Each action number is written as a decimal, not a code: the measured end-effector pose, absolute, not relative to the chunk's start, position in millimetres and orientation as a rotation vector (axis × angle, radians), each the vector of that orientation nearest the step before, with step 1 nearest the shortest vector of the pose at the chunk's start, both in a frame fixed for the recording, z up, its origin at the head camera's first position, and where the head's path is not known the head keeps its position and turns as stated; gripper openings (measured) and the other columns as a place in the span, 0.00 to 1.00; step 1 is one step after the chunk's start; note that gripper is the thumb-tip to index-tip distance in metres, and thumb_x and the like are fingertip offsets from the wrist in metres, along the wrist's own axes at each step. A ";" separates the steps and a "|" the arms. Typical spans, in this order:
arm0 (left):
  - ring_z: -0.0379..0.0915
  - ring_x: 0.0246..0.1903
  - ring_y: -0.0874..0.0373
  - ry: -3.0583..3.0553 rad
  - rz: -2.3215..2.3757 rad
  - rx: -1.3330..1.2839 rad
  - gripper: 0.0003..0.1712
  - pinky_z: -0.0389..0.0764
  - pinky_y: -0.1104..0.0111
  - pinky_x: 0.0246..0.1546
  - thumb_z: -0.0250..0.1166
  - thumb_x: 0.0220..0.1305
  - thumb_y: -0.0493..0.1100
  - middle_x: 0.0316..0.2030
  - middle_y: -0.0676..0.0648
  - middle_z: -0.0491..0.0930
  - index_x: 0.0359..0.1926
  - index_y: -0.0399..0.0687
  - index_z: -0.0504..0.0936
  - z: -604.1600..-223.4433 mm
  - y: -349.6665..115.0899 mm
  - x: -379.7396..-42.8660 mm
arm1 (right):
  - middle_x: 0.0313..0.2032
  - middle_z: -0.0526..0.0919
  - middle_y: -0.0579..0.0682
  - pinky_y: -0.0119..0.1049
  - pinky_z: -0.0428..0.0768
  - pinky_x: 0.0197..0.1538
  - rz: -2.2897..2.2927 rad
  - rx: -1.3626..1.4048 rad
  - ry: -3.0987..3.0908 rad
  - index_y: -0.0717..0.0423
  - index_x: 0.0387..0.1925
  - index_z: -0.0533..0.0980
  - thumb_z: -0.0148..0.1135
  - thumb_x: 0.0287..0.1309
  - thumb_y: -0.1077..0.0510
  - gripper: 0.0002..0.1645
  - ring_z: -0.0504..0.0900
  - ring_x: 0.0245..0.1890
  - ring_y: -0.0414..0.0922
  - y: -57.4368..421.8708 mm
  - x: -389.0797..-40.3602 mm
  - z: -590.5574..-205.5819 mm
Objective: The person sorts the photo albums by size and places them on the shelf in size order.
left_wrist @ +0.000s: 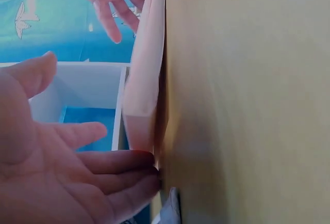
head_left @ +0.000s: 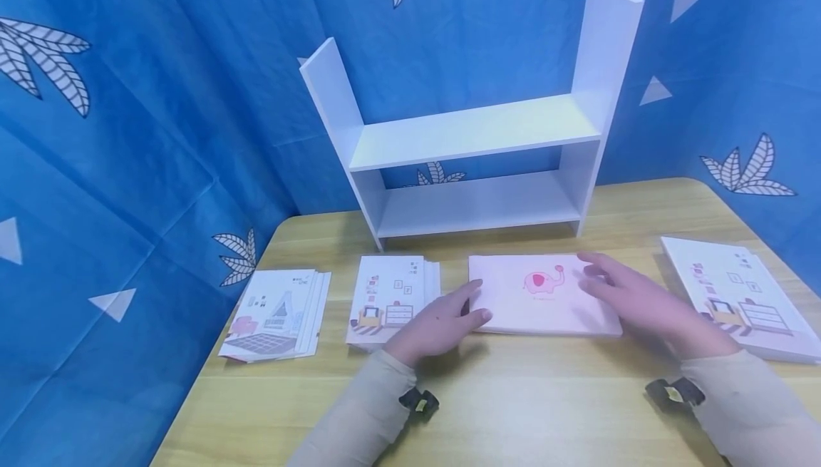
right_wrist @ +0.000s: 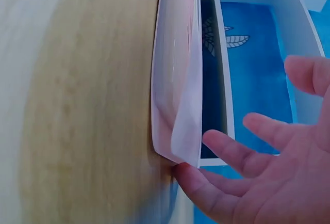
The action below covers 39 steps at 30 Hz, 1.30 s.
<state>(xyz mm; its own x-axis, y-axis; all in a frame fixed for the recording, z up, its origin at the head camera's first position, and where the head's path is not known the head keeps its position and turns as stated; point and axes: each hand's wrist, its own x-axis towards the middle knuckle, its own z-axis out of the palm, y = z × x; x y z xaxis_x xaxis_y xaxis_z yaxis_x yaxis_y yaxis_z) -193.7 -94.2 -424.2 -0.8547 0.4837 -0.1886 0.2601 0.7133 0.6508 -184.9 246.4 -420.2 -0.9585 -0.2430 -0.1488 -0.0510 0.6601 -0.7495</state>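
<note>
Pink booklets with a small elephant on the cover lie flat as a thin stack near the middle of the table, just in front of the white shelf that stands toward the far edge. The left hand has straight, relaxed fingers touching the stack's left edge; the left wrist view shows the fingertips meeting the stack right where it meets the wood. The right hand is spread wide over the stack's right part, holding nothing; in the right wrist view one finger touches the corner while the others hang apart from it.

Judging by the sagging top sheet in the right wrist view, this is light, floppy paper (probably smooth-covered and prone to sliding apart). It likely handles best squared up and taken by both short edges at once, fingers slipped under, thumbs on top, so that the sheets stay together and do not droop in the middle.

Toward the left edge lie two more booklet piles, and another booklet sits near the right edge.
</note>
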 end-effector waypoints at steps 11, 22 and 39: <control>0.79 0.51 0.49 2.159 1.795 0.099 0.37 0.81 0.55 0.52 0.59 0.73 0.53 0.65 0.44 0.70 0.78 0.56 0.58 -432.0 -96.5 -206.2 | 0.77 0.48 0.68 0.33 0.77 0.58 -1.845 -0.010 2.175 0.59 0.80 0.41 0.44 0.80 0.45 0.42 0.55 0.73 0.66 256.7 -198.2 -435.2; 0.80 0.52 0.41 1.585 2.155 0.097 0.37 0.83 0.49 0.48 0.55 0.75 0.42 0.61 0.39 0.75 0.79 0.58 0.54 -444.8 -92.6 -207.7 | 0.78 0.46 0.64 0.66 0.49 0.71 -1.589 -0.037 2.507 0.59 0.80 0.43 0.33 0.80 0.43 0.39 0.48 0.75 0.68 226.3 -201.2 -437.8; 0.79 0.54 0.39 1.624 2.325 0.176 0.44 0.84 0.52 0.46 0.55 0.71 0.32 0.64 0.43 0.72 0.77 0.76 0.55 -402.9 -109.2 -202.4 | 0.80 0.33 0.43 0.46 0.33 0.76 -2.138 -0.030 1.989 0.49 0.81 0.38 0.42 0.80 0.53 0.39 0.28 0.78 0.44 186.1 -207.9 -417.4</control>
<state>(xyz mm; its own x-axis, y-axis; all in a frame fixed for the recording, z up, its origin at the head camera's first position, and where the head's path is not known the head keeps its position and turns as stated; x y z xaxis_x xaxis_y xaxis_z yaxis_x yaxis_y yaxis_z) -202.4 -109.2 -402.9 -0.9478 0.3111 -0.0696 -0.1724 -0.3166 0.9328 -207.9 186.1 -417.4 -0.9755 -0.1744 -0.1344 0.1467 -0.0593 -0.9874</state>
